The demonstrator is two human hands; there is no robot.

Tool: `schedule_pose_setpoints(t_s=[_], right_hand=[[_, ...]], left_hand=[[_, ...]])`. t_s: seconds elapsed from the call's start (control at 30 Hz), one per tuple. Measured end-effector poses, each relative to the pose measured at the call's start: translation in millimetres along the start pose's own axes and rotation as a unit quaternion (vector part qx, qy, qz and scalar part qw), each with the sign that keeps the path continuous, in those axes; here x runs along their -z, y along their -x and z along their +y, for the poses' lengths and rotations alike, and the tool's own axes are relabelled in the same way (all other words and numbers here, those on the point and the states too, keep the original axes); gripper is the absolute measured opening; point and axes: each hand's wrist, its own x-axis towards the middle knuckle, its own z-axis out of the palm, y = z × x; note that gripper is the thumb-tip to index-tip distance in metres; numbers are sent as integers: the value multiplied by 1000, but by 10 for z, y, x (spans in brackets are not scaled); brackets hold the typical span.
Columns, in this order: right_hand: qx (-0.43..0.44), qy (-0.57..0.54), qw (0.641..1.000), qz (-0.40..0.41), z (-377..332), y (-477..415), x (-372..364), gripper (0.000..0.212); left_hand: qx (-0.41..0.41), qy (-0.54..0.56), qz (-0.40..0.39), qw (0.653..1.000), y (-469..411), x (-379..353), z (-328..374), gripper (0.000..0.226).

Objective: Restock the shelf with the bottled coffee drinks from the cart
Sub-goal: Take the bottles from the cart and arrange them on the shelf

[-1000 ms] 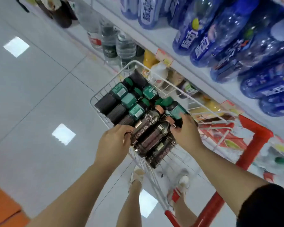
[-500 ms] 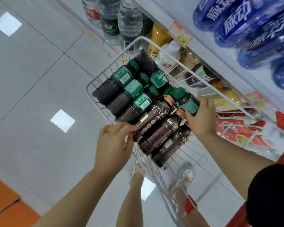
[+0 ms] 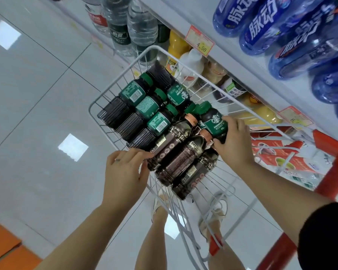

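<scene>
Beneath our right hand point(image 3: 234, 147), grasping its middle, the green coffee bottle point(image 3: 213, 121) lies atop the stack in the cart point(image 3: 154, 47), our left hand point(image 3: 125, 172) pinching a brown bottle point(image 3: 170, 143) by its base; we judge both stiff, hefty, slick.

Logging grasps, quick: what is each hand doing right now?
Left hand: grips the base of a brown-capped bottle.
Right hand: grips a green-capped bottle.

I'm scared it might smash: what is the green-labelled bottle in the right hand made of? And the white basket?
The green-labelled dark bottle in the right hand looks like glossy plastic, possibly glass: its shoulder shines. Its green cap looks like matte plastic. The white wire basket seems painted metal: thin, stiff rods.
</scene>
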Motion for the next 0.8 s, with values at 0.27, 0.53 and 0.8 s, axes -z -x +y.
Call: schedule_pose_setpoints(t_s=[0.27, 0.53, 0.8], right_hand=[[-22, 86, 996, -19, -6, -53, -30, 64], [-26, -204, 978, -44, -521, 376, 456, 62], [140, -296, 924, -199, -1452, 622, 432, 59]], left_hand=[[15, 9, -14, 1000, -9, 25, 80, 20], [87, 285, -61, 953, -111, 300, 365, 29], [228, 551, 19, 802, -127, 628, 256, 51]])
